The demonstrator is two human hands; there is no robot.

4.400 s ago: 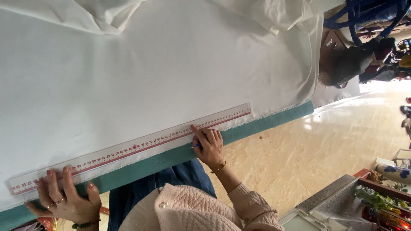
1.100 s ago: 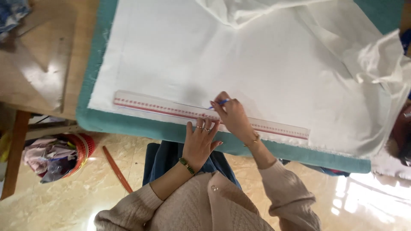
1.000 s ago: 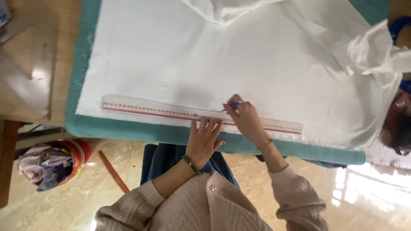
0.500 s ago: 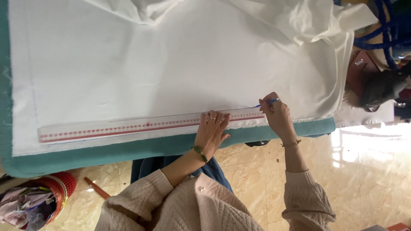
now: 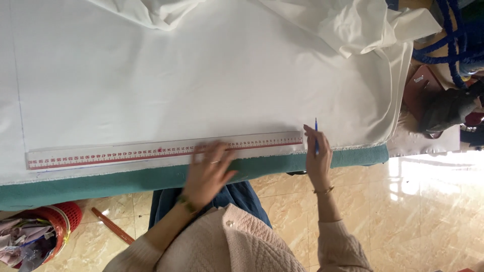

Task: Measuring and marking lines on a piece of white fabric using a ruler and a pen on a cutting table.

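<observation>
A long clear ruler (image 5: 116,151) with red markings lies along the near edge of a white cloth (image 5: 201,80) spread over a teal-covered table (image 5: 101,179). My left hand (image 5: 209,171) is blurred, fingers spread, over the ruler's right half. My right hand (image 5: 317,156) holds a blue pencil (image 5: 316,133) upright just past the ruler's right end, its tip pointing away from me over the cloth. A faint drawn line runs down the cloth at the far left.
The cloth bunches in folds at the top right (image 5: 363,25). A red basket (image 5: 45,226) of fabric scraps stands on the tiled floor at lower left, a wooden stick (image 5: 113,226) beside it. Dark bags and blue cords (image 5: 443,65) sit at the right.
My right hand with the pencil has slid right along the ruler to its end. My left hand has shifted along the ruler and is in motion. The view has panned.
</observation>
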